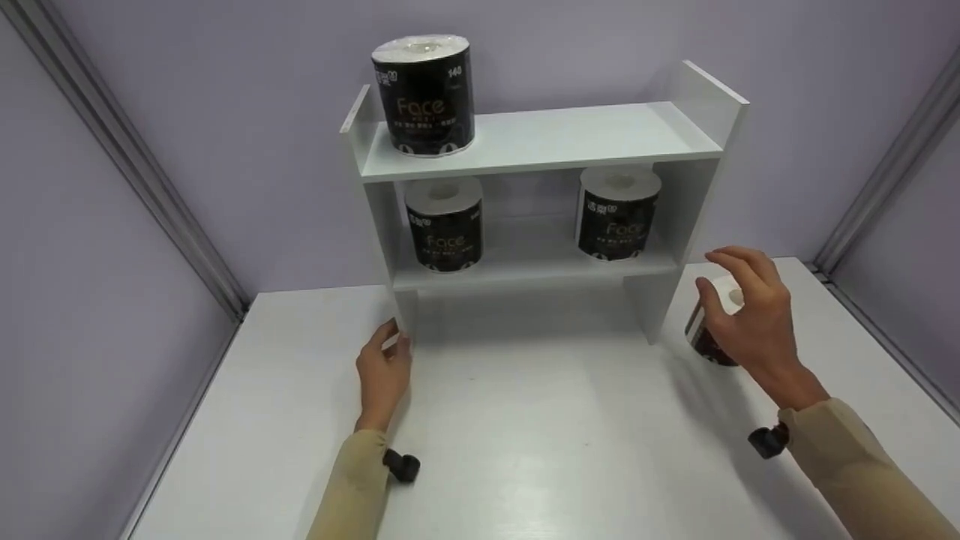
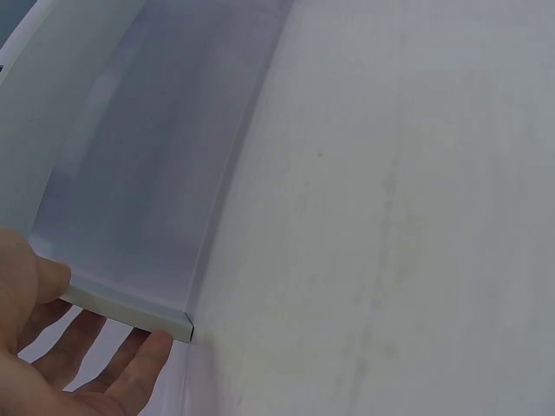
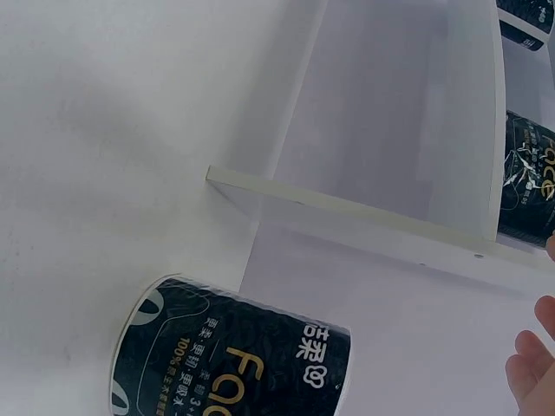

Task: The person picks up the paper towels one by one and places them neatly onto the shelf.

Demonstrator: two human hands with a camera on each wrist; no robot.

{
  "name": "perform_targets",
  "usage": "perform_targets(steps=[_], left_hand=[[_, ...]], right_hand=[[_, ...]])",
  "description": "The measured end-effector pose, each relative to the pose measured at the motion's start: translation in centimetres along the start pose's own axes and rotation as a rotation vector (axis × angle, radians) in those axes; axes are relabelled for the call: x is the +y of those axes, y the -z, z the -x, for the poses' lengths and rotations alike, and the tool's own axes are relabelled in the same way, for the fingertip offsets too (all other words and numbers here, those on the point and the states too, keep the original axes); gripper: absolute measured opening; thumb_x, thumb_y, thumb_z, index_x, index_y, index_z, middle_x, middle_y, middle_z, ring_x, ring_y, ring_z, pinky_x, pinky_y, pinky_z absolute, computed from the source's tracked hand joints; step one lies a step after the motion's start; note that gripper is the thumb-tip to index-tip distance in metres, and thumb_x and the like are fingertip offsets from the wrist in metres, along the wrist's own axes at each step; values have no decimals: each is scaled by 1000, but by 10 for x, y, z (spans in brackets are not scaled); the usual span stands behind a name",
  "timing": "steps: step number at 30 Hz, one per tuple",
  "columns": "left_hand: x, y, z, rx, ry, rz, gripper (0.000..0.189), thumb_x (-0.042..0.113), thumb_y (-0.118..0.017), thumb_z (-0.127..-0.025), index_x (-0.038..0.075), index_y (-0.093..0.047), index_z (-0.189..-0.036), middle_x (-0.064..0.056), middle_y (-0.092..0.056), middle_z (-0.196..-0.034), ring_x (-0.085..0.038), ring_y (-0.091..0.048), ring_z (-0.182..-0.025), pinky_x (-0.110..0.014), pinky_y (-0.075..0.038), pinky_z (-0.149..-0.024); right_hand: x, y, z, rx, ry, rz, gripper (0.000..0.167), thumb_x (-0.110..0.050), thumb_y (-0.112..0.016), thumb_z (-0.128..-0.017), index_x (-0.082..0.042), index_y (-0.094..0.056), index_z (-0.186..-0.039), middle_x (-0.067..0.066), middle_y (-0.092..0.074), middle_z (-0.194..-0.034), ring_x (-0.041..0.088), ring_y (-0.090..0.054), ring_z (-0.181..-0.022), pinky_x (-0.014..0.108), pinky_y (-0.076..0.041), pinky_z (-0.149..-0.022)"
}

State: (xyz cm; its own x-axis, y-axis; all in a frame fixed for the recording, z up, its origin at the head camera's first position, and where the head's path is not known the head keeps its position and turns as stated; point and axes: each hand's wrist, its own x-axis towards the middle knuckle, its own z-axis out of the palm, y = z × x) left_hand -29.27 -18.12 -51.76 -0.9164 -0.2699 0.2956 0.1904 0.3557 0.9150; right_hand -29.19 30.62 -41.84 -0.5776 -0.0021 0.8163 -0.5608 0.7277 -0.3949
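Note:
A white two-tier shelf (image 1: 540, 274) stands on the table. My left hand (image 1: 385, 375) pinches the lower end of its left side panel (image 2: 130, 314), thumb on the inner face and fingers behind it. My right hand (image 1: 754, 319) is raised just off the right side panel, thumb and fingers spread with nothing between them. Behind it a black-wrapped paper roll (image 1: 705, 341) stands on the table, partly hidden by the hand. In the right wrist view that roll (image 3: 234, 351) is apart from the fingertips (image 3: 546, 316).
One paper roll (image 1: 426, 97) stands on the top board at the left. On the middle board are two more, a left roll (image 1: 448, 238) and a right roll (image 1: 616, 225). Purple-grey walls (image 1: 555, 45) enclose the white table (image 1: 510, 450), with metal posts (image 1: 892, 172) at the corners.

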Motion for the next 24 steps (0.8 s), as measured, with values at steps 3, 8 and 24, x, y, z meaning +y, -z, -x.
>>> perform_targets(steps=[3,8,24], left_hand=[[0,0,-1,5,-5,1,41,11,-59,-109,-2,-60,-147,-24,-64,-144,-44,-70,-124,-52,-61,-101],[0,0,-1,6,0,5,41,11,-59,-109,-1,-60,-148,-24,-63,-144,-44,-70,-124,-52,-61,-100],[0,0,1,11,1,-19,42,12,-60,-108,-2,-59,-148,-25,-63,-145,-45,-70,-123,-52,-61,-102]], right_hand=[[3,1,2,0,-6,9,38,5,-79,-92,-1,-74,-129,19,-68,-131,36,-62,-126,14,-38,-108],[8,5,4,0,-8,18,37,5,-79,-92,0,-74,-128,20,-68,-131,37,-62,-127,22,-41,-108],[22,11,10,-17,12,127,35,-5,-79,-94,1,-74,-128,22,-68,-131,45,-61,-122,61,-47,-95]])
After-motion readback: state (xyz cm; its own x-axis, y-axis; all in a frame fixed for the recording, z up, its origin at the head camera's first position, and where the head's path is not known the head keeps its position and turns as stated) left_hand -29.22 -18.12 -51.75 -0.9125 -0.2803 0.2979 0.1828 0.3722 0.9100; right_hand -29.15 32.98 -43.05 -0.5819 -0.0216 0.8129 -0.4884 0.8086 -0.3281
